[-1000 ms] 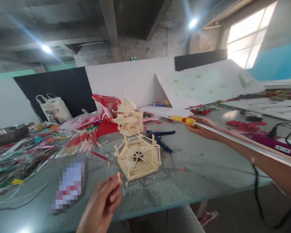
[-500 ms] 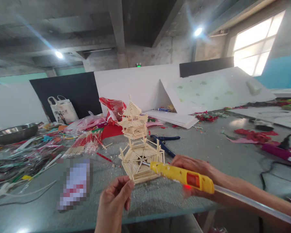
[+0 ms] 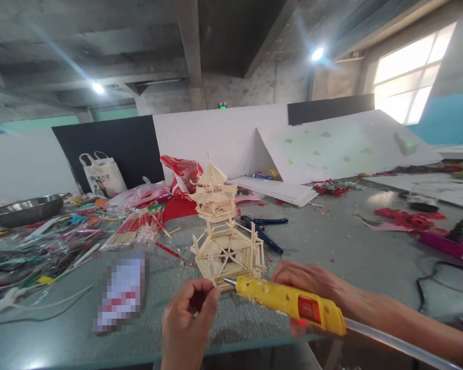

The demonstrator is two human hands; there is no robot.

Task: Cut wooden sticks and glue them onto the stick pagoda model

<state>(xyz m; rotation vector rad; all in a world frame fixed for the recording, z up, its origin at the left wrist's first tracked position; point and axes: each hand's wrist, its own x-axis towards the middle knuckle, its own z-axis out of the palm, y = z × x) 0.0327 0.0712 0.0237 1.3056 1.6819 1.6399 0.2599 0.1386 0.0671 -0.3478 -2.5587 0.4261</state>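
The right hand (image 3: 308, 280) is gripping a yellow hot glue gun (image 3: 289, 303), its fingers curling around the body from behind so that only the knuckles are showing above it. The gun's long axis is lying nearly level, running from lower right to upper left, and its metal nozzle (image 3: 229, 281) is pointing left, toward the fingertips of the left hand (image 3: 189, 324). A clear glue stick (image 3: 393, 344) is trailing out of the gun's rear, carrying the same line on toward the lower right.

The left hand is rising from the bottom edge with thumb and forefinger pinching narrowly together just left of the nozzle; whether anything is sitting between them is too small to tell.

Just beyond both sets of fingers, a toothpick pagoda model (image 3: 226, 231) is standing upright on the grey counter (image 3: 332, 246), with a wide hexagonal base and a tiered roof above. The nozzle tip is hovering right at the near edge of that base.

Behind the model and off to the right of it, blue-handled pliers (image 3: 264, 231) are lying flat. To the left of the left hand, bundled red sticks (image 3: 135, 228) are lying in clear wrapping.
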